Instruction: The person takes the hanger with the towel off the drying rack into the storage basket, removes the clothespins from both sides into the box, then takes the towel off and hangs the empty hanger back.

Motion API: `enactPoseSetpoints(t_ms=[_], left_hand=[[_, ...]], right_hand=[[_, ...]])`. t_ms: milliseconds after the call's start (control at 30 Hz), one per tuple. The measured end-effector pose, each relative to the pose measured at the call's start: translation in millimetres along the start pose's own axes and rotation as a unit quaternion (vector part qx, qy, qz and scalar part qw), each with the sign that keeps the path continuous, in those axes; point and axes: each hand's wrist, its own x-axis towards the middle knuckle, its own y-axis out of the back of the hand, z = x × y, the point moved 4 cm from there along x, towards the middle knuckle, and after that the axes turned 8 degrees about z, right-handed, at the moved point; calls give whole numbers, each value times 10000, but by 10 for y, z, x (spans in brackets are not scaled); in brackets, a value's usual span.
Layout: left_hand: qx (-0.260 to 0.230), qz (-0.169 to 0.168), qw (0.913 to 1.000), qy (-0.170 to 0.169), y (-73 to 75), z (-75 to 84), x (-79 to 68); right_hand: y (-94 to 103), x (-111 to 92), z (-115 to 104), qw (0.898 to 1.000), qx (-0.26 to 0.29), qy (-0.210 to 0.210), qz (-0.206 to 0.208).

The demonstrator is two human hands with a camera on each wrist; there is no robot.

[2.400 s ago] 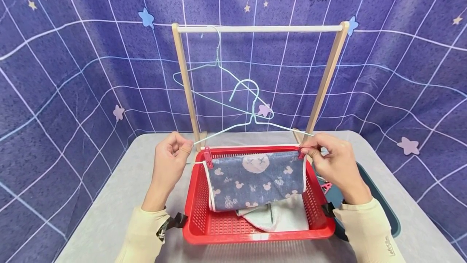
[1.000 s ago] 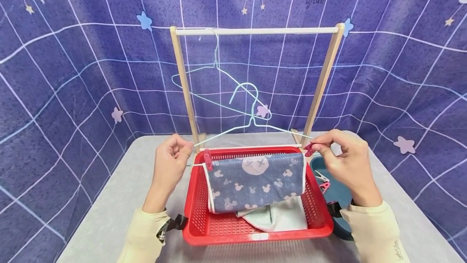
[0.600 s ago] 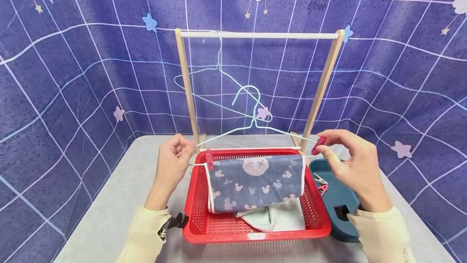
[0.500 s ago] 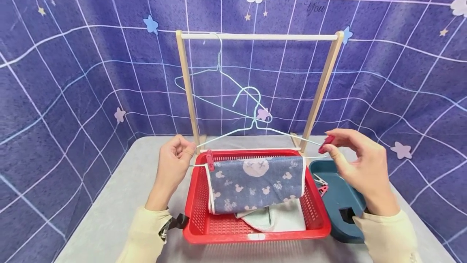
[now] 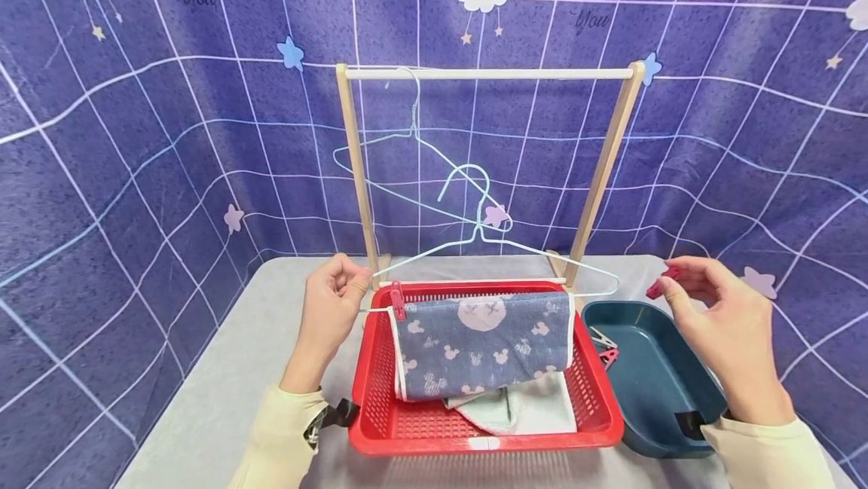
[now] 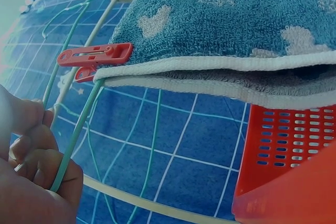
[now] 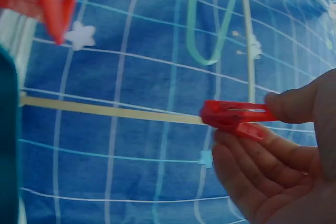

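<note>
My left hand [image 5: 334, 301] grips the left end of a pale green wire hanger [image 5: 434, 252]. Over the hanger's lower bar hangs a folded blue towel [image 5: 468, 346] with white edging and mouse-head shapes. A red clothespin [image 6: 97, 55] clamps the towel's left corner to the bar; no pin sits on its right corner. Out to the right, my right hand [image 5: 728, 323] pinches another red clothespin [image 7: 236, 114] between thumb and fingers, apart from the hanger. Below the towel stands a red basket [image 5: 484, 444] with a pale cloth [image 5: 542, 406] inside.
A dark teal tray [image 5: 658, 368] right of the basket holds a white clothespin [image 5: 602, 338] and a pink one [image 5: 609, 356]. Behind the basket stands a wooden rack [image 5: 613, 157] with a white rail [image 5: 488, 74], from which a second wire hanger [image 5: 415, 123] hangs.
My right hand has taken the red clothespin off the towel's right corner and moved it rightward, away from the hanger. The left hand still grips the hanger's left end.
</note>
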Motion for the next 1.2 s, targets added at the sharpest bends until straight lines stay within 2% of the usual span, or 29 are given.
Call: enactPoseSetpoints(t_ms=[67,167,367,667,867,1200], left_hand=[[7,1,10000,-19,5,1,2],[14,-1,10000,-26,8,-5,2],[1,-3,10000,-18,10,-16,1],[-1,-27,10000,-71,0,3,0],[-4,-58,10000,-63,-4,-4,-3],[-16,-57,10000,-1,0,-16,-1]], right_hand=[[-61,-43,98,9993,-211,-142,-259],[-158,-112,220,9966,-449,-133,-673],[-294,-212,408,9847,-894,-176,-1487],[-454,-351,614,9478,-1279,-124,-2919],[-501,-413,731,9350,-1409,-106,-3253],[-541,-485,804,9163,-1598,-209,-3667]])
